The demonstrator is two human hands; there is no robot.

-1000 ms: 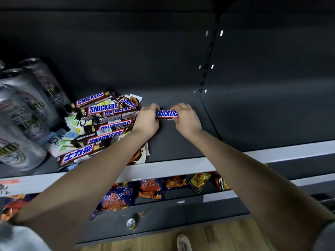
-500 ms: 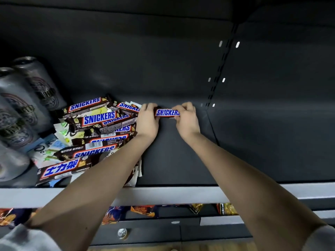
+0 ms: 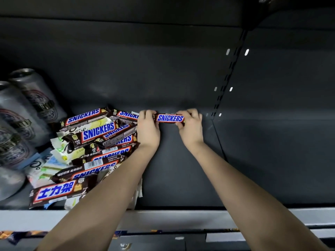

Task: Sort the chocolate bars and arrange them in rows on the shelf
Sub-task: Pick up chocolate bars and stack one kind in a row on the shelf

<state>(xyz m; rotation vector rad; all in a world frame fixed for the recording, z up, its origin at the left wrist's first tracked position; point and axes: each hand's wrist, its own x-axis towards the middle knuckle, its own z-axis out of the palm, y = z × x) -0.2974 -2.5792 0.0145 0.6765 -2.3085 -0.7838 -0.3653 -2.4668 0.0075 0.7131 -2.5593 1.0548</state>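
Note:
A brown Snickers bar (image 3: 170,118) lies crosswise at the back of the dark shelf (image 3: 181,169), near the back wall. My left hand (image 3: 148,126) pinches its left end and my right hand (image 3: 191,124) pinches its right end. Left of my left hand lies a loose pile of Snickers bars (image 3: 97,131), overlapping at different angles, mixed with pale green-and-white wrapped bars (image 3: 59,154). One bar with Chinese lettering (image 3: 56,192) sits at the pile's front. My left forearm covers the pile's right edge.
Grey drink cans (image 3: 20,120) lie stacked at the far left of the shelf. A slotted upright (image 3: 226,82) divides the back wall, with another shelf bay to its right. The pale shelf front edge (image 3: 172,220) runs below, and snack packets show on a lower shelf.
Both hands keep hold of the same Snickers bar at the back of the shelf. The camera has tilted up and moved closer, so the lower shelf has mostly dropped out of view.

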